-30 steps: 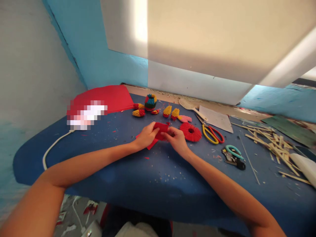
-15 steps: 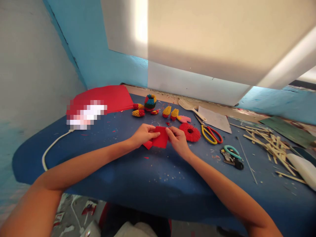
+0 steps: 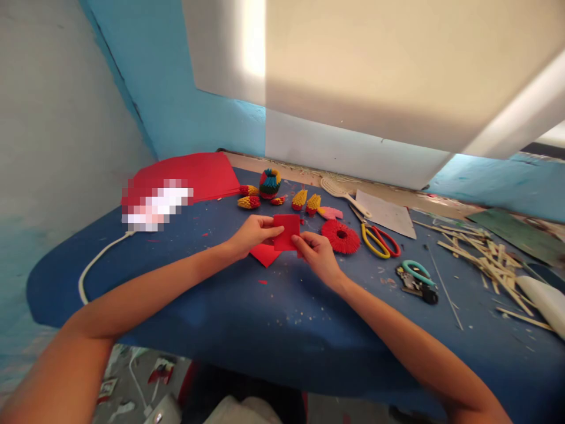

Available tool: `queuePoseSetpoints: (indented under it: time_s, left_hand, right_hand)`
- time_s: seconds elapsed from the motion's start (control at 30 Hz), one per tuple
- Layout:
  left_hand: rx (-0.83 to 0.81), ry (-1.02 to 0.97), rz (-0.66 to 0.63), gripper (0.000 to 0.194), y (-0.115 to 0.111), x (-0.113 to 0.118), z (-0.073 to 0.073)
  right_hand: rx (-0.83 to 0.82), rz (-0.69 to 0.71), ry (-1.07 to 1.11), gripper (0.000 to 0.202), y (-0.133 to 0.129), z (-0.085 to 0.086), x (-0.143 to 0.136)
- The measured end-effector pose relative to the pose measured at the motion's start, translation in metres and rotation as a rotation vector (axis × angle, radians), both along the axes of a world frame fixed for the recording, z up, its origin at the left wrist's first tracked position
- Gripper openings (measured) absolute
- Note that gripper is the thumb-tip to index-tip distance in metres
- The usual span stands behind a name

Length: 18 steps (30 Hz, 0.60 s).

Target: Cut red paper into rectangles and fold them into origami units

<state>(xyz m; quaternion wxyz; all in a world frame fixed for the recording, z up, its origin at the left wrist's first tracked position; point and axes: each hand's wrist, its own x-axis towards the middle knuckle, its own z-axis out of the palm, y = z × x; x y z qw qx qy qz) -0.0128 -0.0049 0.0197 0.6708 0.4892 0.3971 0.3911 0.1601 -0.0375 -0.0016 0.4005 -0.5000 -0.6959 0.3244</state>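
A small red square of paper (image 3: 286, 227) is held up over the table between both hands. My left hand (image 3: 252, 237) pinches its left edge, thumb on the near face. My right hand (image 3: 318, 254) grips its lower right corner between thumb and fingers. Beneath, another piece of red paper (image 3: 266, 255) lies on the table, partly covered by my left hand. Just right of my right hand rests a red ring of folded paper pieces (image 3: 340, 237). Behind stand small yellow-and-red folded-paper cones (image 3: 299, 199) and a multicoloured folded-paper pot (image 3: 269, 184).
Large red sheets (image 3: 189, 174) lie at the back left, near a white cable (image 3: 83, 274). To the right are scissors (image 3: 380, 240), pliers with a teal handle (image 3: 417, 274), a white hairbrush (image 3: 346, 196), a thin rod (image 3: 445, 288) and scattered wooden sticks (image 3: 494, 259) on the blue table (image 3: 212, 312).
Both hands have raised the red paper square slightly and straightened it. My right hand's grip has slid from the upper right to the lower right corner. More of the red paper beneath shows.
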Motion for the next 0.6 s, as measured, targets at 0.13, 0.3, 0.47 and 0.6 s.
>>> queuePoseSetpoints:
  time_s: [0.13, 0.3, 0.47, 0.6]
  left_hand:
    - [-0.015, 0.04, -0.012, 0.027, 0.002, -0.004, -0.002]
    - [-0.081, 0.004, 0.02, 0.026, 0.008, -0.009, 0.0]
    - [-0.196, -0.077, 0.014, 0.021, 0.01, -0.011, 0.009]
    - [-0.251, -0.13, 0.045, 0.015, 0.011, -0.013, 0.009]
  right_hand:
    - [0.012, -0.013, -0.122, 0.041, 0.002, 0.007, 0.004]
    - [0.059, -0.251, -0.366, 0.033, 0.025, 0.035, 0.068]
    - [-0.183, -0.617, -0.695, 0.024, 0.052, 0.037, 0.172]
    - [-0.313, -0.529, -0.717, 0.021, 0.062, 0.02, 0.207]
